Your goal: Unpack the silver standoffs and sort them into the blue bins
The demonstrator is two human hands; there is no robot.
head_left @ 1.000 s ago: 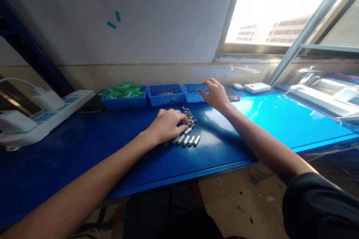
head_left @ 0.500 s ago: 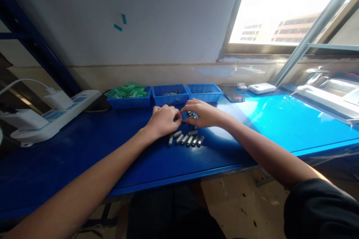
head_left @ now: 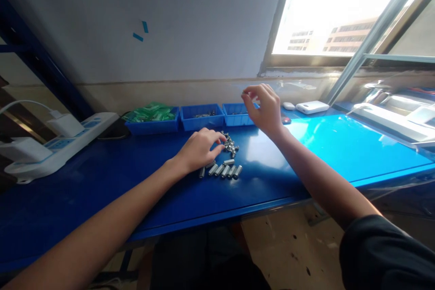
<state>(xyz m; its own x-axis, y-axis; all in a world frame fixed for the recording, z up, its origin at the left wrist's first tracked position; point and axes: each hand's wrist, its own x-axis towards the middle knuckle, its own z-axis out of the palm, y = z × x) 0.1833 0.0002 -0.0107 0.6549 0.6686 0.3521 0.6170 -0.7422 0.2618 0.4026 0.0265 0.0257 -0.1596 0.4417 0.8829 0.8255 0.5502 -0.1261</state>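
Note:
My left hand rests on the blue table at the near left of a small pile of metal screws. Its thumb and forefinger are apart, their tips at the pile's edge, with nothing visible between them. Raised above the right blue bin is my right hand, thumb and forefinger pinched. A tiny dark bit shows at those fingertips, too small to name. Several silver hex standoffs lie in a rough row nearer me, one of them crosswise behind the others. My left hand partly covers another.
A middle blue bin holds small metal parts. To its left, another bin is heaped with green packets. A white power strip with plugs lies at left. A white box-like device sits back right.
My right hand has left the screw pile and risen up and to the right, over the right bin. My left hand stays by the pile, its thumb and forefinger now further apart.

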